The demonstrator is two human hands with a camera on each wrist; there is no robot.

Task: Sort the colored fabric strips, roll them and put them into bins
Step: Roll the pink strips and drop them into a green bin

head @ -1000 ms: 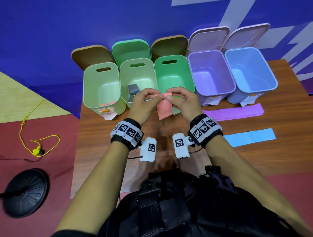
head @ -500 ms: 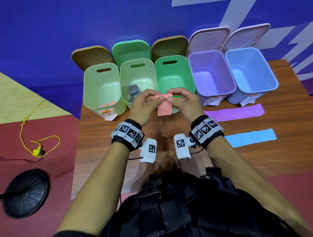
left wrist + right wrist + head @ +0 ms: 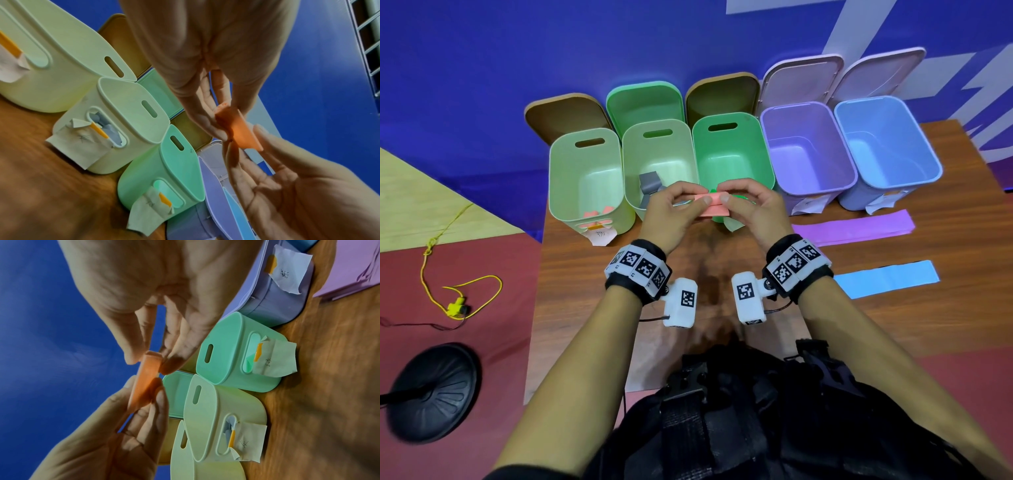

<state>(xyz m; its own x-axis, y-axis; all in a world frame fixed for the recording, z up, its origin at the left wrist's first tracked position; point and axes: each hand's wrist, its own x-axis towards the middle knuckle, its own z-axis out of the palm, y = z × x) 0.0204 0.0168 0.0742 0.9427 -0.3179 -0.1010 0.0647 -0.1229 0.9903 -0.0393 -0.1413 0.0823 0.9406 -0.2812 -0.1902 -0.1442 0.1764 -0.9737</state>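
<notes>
Both hands hold a salmon-pink fabric strip, rolled into a short flat bundle, in the air in front of the bins. My left hand pinches its left end and my right hand pinches its right end. The left wrist view shows the pink roll between thumb and fingers, and the right wrist view shows the same roll edge-on. A purple strip and a blue strip lie flat on the table to the right.
Five open bins stand in a row at the table's back: a pale green bin holding pink pieces, a second pale green bin with a grey roll, a green bin, a purple bin and a blue bin. Lids lean behind them.
The pink strip's hanging tail has been wound up; it is now a compact roll between the fingertips. Both hands stayed in place before the bins.
</notes>
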